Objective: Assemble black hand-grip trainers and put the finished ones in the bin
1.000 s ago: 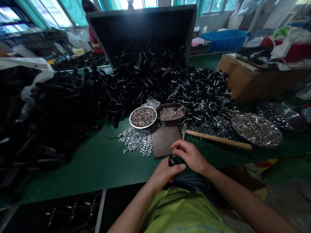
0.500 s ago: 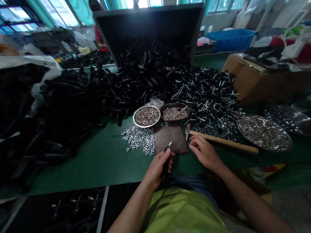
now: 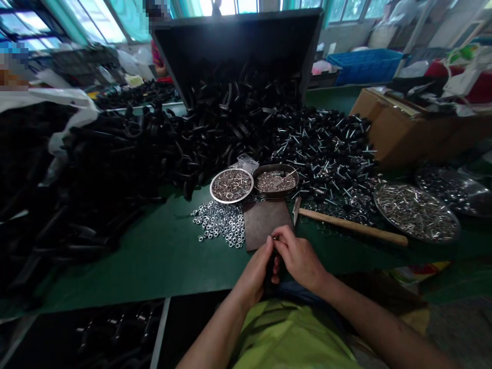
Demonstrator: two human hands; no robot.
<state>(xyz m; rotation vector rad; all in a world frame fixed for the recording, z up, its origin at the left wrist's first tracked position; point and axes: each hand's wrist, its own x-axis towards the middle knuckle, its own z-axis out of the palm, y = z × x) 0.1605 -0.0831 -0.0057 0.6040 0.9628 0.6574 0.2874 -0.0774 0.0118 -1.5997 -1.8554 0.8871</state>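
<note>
My left hand (image 3: 251, 274) is wrapped round a black handle-like part (image 3: 270, 274), held upright near my lap at the table edge. My right hand (image 3: 303, 262) meets it at the top, thumb and fingertips pinched over the part's metal end. Whatever lies between those fingertips is mostly hidden. Just beyond my hands lies a flat brown-grey metal plate (image 3: 263, 218). A hammer (image 3: 349, 225) with a wooden handle rests to its right, and a pile of small shiny nuts or rings (image 3: 223, 223) spreads to its left.
Behind the plate stand a round dish (image 3: 211, 193) and a dark oval tin (image 3: 277, 194) of small metal pieces. Black parts (image 3: 154, 148) heap up left and centre, black-headed bolts (image 3: 326, 148) at right. Further right are a metal tray (image 3: 418, 239) of pins and a cardboard box (image 3: 392, 130).
My right hand has moved left from beside the hammer head to the top of the black part, and its fingers have closed there. My left hand keeps its hold.
</note>
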